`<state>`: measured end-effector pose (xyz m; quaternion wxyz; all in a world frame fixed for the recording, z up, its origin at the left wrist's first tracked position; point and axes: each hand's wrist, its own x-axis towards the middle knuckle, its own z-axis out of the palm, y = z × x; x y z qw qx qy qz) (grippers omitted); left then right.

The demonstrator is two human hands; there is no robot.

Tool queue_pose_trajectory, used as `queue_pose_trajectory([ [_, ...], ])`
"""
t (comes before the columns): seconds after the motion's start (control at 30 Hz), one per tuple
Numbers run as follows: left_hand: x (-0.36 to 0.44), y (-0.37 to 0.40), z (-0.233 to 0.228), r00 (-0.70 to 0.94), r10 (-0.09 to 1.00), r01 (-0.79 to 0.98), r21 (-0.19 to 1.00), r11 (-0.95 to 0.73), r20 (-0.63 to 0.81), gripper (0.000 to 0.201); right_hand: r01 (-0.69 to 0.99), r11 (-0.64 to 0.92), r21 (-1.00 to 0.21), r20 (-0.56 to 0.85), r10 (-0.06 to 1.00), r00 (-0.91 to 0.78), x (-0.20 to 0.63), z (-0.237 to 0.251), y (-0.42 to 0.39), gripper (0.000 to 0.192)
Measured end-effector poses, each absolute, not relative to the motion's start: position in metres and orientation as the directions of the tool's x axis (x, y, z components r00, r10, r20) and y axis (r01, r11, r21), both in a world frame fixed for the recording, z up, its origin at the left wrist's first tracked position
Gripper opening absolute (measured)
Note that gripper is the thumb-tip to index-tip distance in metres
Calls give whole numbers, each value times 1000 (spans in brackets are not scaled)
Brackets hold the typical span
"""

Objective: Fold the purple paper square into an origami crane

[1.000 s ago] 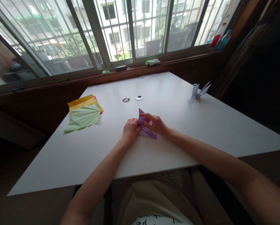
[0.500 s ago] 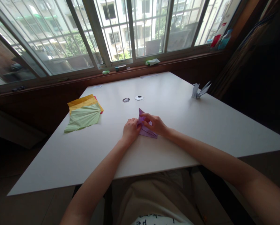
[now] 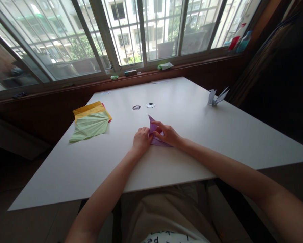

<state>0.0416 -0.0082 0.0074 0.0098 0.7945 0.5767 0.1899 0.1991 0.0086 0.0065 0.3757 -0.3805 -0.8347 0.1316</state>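
I see both hands' fingers pinching the purple folded paper, left hand and right hand flanking it on the counter.

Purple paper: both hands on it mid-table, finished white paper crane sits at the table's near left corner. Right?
Not quite. Both the left hand and right hand are on the purple paper, but the head view shows the white paper crane at the far right edge of the table.

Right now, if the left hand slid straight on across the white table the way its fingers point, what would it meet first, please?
The left hand already touches the folded purple paper that the right hand presses down, so it would push into that paper at once. Beyond it lies bare white table, as far as depth shows.
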Motion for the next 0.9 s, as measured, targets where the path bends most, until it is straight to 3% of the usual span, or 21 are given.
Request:
queue_pose_trajectory([
  [0.9, 42, -9, 8, 263, 925, 910, 249, -333, 274, 11, 546, 662, -513, 487, 749, -449, 199, 8, 7, 41],
])
